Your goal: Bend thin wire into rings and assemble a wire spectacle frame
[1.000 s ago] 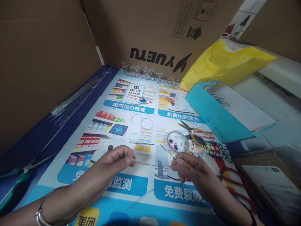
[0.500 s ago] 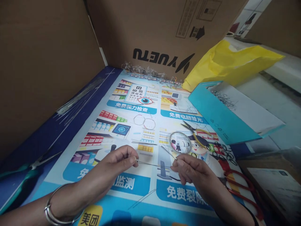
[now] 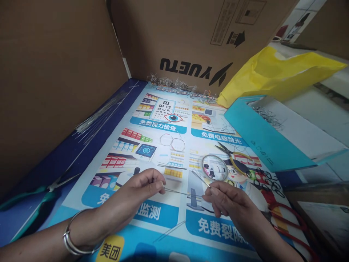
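Thin metal wires (image 3: 181, 191) stretch between my two hands, low over the printed sheet. My left hand (image 3: 144, 189) is closed in a pinch on their left ends. At the other end my right hand (image 3: 229, 198) pinches the wires too, and another short piece pokes up and left from its fingertips. Just beyond the right hand lies a round clear disc or ring (image 3: 215, 167). More loose wire pieces (image 3: 171, 166) rest on the sheet behind the hands, and a pair (image 3: 169, 231) lies in front. Two joined wire loops (image 3: 172, 142) are farther back.
Yellow-handled pliers (image 3: 231, 156), small black rings (image 3: 269, 182) and red-handled scissors (image 3: 289, 218) lie right. Green-handled pliers (image 3: 46, 196) and a wire bundle (image 3: 102, 116) lie left. A blue box (image 3: 253, 134) and yellow bag (image 3: 261, 76) stand behind right. Cardboard walls (image 3: 191, 32) enclose the table.
The whole scene has shifted slightly right in the view. Both hands keep their pinch on the wires, with almost no change between them.
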{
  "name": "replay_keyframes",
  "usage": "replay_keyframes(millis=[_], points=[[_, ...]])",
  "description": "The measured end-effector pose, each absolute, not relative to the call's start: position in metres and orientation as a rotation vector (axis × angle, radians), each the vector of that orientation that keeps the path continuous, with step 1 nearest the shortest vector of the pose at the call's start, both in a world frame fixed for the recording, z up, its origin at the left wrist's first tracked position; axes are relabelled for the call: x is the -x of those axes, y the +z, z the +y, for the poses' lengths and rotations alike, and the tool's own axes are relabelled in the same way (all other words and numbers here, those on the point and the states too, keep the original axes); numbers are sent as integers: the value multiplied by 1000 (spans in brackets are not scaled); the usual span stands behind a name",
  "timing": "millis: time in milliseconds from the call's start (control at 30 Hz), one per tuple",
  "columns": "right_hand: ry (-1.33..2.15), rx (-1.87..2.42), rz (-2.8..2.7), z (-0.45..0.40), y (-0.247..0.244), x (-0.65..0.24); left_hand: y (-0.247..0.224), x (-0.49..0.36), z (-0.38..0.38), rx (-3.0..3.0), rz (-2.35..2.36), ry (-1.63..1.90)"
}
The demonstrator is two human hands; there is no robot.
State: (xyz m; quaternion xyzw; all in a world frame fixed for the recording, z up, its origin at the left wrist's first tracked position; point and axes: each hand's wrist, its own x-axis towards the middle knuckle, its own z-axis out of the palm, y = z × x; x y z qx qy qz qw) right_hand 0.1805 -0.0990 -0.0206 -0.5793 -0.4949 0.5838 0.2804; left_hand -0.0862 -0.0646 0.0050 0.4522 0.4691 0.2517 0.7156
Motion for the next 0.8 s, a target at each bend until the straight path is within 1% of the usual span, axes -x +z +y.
replay_keyframes(millis=[333,633,733,800], points=[[1537,1588,-1318,-98,-10,-176,14,92,-61,-965,1015,552],[1545,1584,-1299,-98,-10,-175,12,89,-62,-973,1017,550],[1529,1594,-1305,-98,-10,-175,11,90,-61,-1064,1030,550],[1502,1618,-1301,-97,-11,-176,8,90,-61,-1256,1082,542]])
